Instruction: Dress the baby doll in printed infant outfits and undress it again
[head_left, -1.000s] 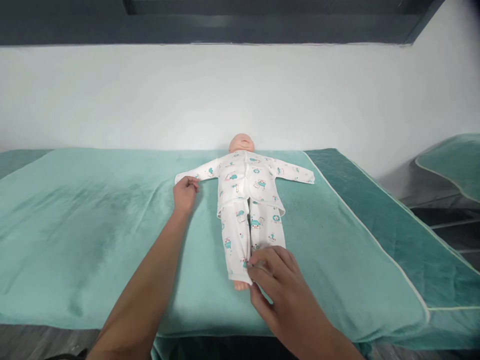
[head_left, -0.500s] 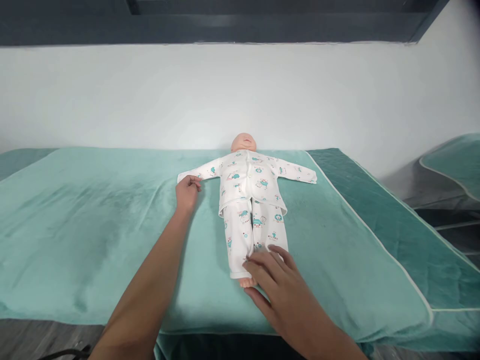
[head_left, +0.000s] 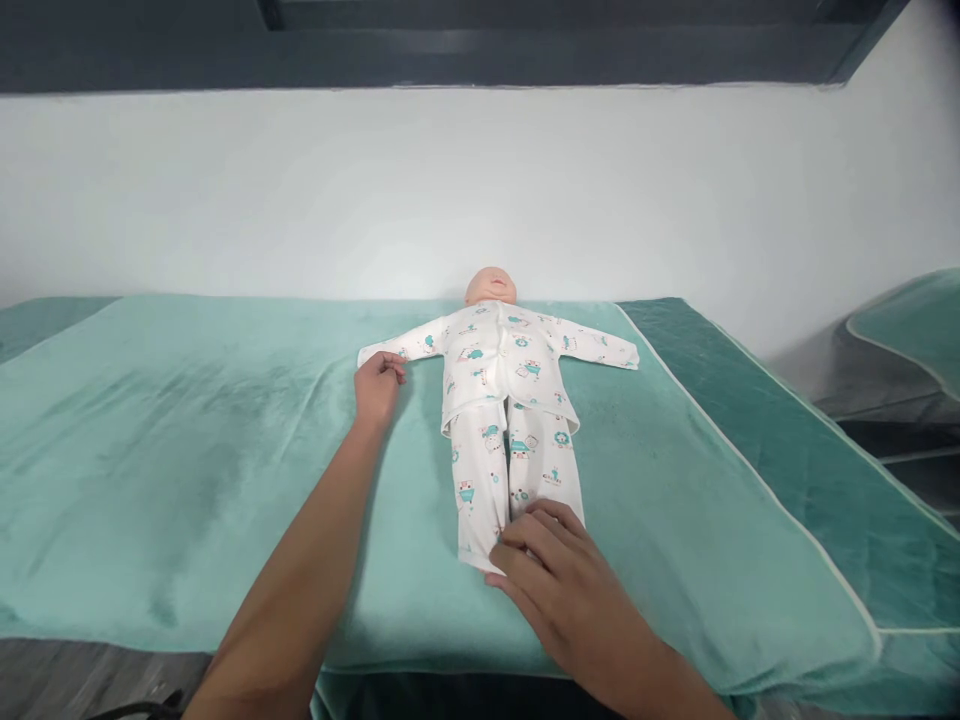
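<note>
A baby doll lies on its back on the bed, arms stretched out sideways. It wears a white patterned long-sleeved top and matching trousers. My right hand pinches the hem of the trouser leg on the left of the view, thumb below and fingers above; the cuff reaches past the foot, which is hidden. Part of the other trouser leg is behind this hand. My left hand rests with curled fingers against the cuff of the left-hand sleeve; anything inside those fingers is hidden.
A light green plush cover spreads over the bed, with a darker green quilted layer at the right. Behind stands a white wall under a dark overhead panel. Another green-covered surface is at far right.
The fingers of my right hand have closed on the trouser hem, and the cuff has come down over the toes that showed before. My left hand stays by the sleeve.
</note>
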